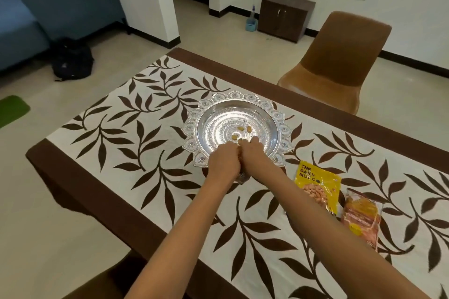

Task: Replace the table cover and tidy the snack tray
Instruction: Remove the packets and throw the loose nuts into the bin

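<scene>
A round silver tray [279, 128] with a scalloped rim stands on the white table cover [126, 133] printed with brown leaves. A few pale nuts [239, 130] lie in its bowl. Both my hands meet over the tray's near rim. My left hand [222, 161] and my right hand [252, 152] have curled fingers and together grip a small shiny packet [241, 178], of which only a bit shows below them. A nut or two shows at the fingertips.
A yellow nut packet [315, 187] and an orange-red snack packet [359, 221] lie on the cover right of my right forearm. A brown chair [340, 60] stands at the far side. On the floor to the left lies a black bag [71, 59].
</scene>
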Demonstrator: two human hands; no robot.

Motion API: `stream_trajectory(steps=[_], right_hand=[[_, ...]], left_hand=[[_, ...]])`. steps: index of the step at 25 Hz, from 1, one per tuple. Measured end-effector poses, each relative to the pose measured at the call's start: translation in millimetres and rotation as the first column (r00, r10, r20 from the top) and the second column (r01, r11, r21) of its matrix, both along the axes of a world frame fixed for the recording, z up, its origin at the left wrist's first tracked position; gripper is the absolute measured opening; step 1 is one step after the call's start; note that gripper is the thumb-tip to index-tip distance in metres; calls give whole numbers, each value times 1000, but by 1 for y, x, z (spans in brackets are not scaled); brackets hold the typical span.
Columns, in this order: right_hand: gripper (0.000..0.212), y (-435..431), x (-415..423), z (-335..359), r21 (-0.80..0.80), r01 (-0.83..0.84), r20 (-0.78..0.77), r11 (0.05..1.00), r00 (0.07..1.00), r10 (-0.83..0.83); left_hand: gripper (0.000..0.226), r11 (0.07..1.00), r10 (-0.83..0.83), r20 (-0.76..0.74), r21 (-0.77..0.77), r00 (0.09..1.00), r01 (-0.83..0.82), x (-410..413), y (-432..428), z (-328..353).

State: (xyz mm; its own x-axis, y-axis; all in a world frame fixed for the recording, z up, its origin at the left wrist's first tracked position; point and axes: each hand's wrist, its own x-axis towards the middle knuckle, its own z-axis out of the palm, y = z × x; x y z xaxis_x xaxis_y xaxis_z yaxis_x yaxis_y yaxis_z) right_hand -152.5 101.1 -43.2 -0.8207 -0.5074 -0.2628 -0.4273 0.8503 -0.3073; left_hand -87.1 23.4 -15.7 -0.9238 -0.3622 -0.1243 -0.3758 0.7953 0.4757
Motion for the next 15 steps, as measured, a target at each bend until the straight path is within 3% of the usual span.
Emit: stream_trajectory(steps=[1,3,6,9,11,12,14,15], right_hand=[[35,0,-2,4,-122,55,81,991,996,-45],[35,7,-11,10,-308,207,159,929,974,-164],[33,14,-18,11,-222,228,112,948,972,-207],[29,-2,-2,5,-243,66,63,968,997,-52],[17,-8,6,0,-313,38,9,949,999,-37],[12,-10,5,0,-360,109,37,927,994,-103],[21,-13,-1,6,-422,320,217,849,944,-248],[25,-15,-5,11,-424,408,335,809,900,-278]], left_hand=[[16,996,10,-35,90,999,-6,0,-4,2],[28,993,33,-81,115,996,-23,-2,-16,3],[38,998,37,95,54,995,-42,-9,-26,4],[31,998,13,212,61,977,-26,-23,-16,7],[26,985,20,182,166,983,-51,-29,-12,6],[27,967,52,168,237,984,-92,-31,-11,4],[39,861,192,166,444,967,-248,-33,-11,0],[48,752,274,195,568,942,-336,-35,-9,-2]])
